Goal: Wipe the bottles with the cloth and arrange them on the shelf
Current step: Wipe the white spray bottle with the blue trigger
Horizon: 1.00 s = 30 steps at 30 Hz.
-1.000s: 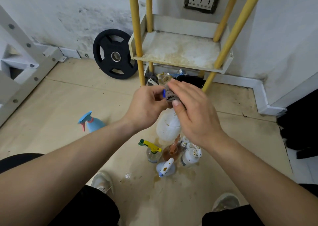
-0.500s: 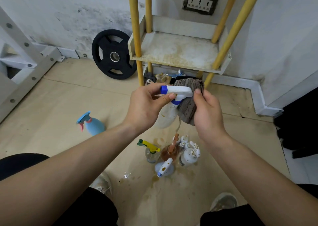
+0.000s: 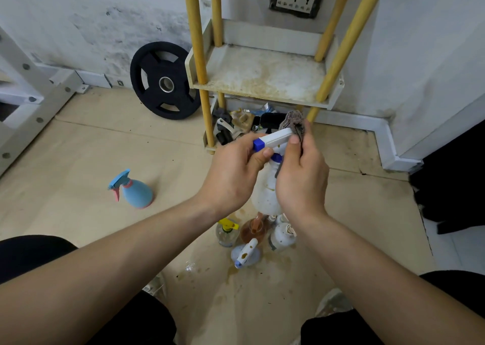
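I see the white plastic spray bottle (image 3: 265,192) w/ blue nozzle, brown-spotted, held mid-air in front of the grimy yellow-posted shelf (image 3: 262,74). L hand (image 3: 231,179) pinches its trigger head; R hand (image 3: 304,184) grips the crumpled grey-brown cloth (image 3: 295,123) against the head's rear end.

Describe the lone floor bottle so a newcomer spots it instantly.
Find the black round weight plate leaning against the wall, left of the yellow-legged shelf. On the wooden floor nearer the camera sits a light blue plastic spray bottle. Only it has a pink trigger and sits apart from the bottle cluster.
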### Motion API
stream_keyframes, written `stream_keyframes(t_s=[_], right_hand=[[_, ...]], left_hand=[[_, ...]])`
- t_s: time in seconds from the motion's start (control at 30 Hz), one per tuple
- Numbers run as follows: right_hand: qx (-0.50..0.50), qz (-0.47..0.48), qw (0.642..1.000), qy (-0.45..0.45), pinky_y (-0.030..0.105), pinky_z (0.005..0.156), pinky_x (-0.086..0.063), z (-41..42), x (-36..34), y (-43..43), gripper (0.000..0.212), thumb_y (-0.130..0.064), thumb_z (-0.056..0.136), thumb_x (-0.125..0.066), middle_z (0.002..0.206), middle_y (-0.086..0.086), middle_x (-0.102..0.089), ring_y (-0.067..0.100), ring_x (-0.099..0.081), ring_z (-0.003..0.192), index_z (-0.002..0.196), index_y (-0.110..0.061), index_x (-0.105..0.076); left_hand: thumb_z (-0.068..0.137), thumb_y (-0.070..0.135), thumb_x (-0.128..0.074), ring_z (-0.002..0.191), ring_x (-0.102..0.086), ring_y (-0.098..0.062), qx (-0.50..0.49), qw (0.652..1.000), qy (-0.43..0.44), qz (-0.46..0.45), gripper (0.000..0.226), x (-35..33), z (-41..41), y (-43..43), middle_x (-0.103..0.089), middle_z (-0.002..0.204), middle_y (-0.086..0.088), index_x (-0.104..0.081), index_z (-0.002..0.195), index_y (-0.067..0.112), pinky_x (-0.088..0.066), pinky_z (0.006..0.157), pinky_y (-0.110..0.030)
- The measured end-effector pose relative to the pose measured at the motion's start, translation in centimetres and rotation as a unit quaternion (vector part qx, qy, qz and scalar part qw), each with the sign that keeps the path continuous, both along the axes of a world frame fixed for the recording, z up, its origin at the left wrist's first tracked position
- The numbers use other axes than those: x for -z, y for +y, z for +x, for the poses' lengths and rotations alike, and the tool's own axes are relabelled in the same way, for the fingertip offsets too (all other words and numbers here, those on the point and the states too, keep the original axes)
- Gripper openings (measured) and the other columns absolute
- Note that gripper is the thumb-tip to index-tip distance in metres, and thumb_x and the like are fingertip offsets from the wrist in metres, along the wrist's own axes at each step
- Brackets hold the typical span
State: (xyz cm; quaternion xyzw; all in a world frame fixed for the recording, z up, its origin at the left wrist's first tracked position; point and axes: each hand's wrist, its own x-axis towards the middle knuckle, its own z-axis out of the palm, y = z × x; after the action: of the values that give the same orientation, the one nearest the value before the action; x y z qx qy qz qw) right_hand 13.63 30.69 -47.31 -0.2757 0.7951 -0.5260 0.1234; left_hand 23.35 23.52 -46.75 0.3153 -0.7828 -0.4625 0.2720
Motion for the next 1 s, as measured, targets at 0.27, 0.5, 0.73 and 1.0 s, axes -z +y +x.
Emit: stream_keyframes(t_s=[0.27, 0.5, 0.73, 1.0], right_hand=[[-0.009, 0.004, 0.998, 0.055, 0.038, 0.117, -0.035, 1.0, -0.4, 0.3, 0.051, -0.023, 0.110, -0.037, 0.166, 0.001, -0.030, 0.021, -0.037, 0.149, 0.160, -0.019, -0.028], [-0.069, 0.000, 0.996, 0.051, 0.029, 0.120, -0.031, 3.1, 0.1, 0.8, 0.047, -0.022, 0.108, -0.042, 0.160, 0.000, -0.040, 0.012, -0.033, 0.150, 0.155, -0.019, -0.039], [-0.120, 0.016, 0.984, 0.131, 0.001, 0.099, -0.029, 2.9, 1.2, 1.5, 0.047, -0.027, 0.105, -0.039, 0.139, 0.001, -0.061, 0.012, -0.051, 0.128, 0.149, -0.015, -0.050], [-0.091, 0.016, 0.986, 0.140, 0.018, 0.109, -0.030, 2.4, 1.0, 1.4, 0.051, -0.027, 0.103, -0.037, 0.150, 0.004, -0.053, 0.019, -0.044, 0.141, 0.153, -0.015, -0.044]], left_hand=[[0.099, 0.034, -0.049, 0.083, -0.067, -0.025, -0.006, 0.999, 0.018, 0.030, 0.030, -0.4, -0.7, 0.7, -0.072, 0.087, -0.004, -0.068, 0.118, 0.020, -0.055, 0.081, -0.052], [0.103, 0.026, -0.050, 0.072, -0.064, -0.017, -0.054, 0.992, 0.024, 0.109, 0.026, 0.2, -1.0, -0.1, -0.073, 0.079, -0.004, -0.072, 0.098, 0.014, -0.057, 0.074, -0.047], [0.107, 0.018, -0.048, 0.099, -0.072, -0.023, -0.054, 0.984, 0.065, 0.158, 0.025, -0.3, -0.3, -1.9, -0.077, 0.098, -0.006, -0.073, 0.105, 0.023, -0.058, 0.093, -0.045], [0.099, 0.027, -0.051, 0.092, -0.069, -0.030, -0.051, 0.994, 0.045, 0.091, 0.026, -0.5, -0.3, -1.8, -0.075, 0.096, -0.013, -0.069, 0.116, 0.022, -0.056, 0.090, -0.049]])
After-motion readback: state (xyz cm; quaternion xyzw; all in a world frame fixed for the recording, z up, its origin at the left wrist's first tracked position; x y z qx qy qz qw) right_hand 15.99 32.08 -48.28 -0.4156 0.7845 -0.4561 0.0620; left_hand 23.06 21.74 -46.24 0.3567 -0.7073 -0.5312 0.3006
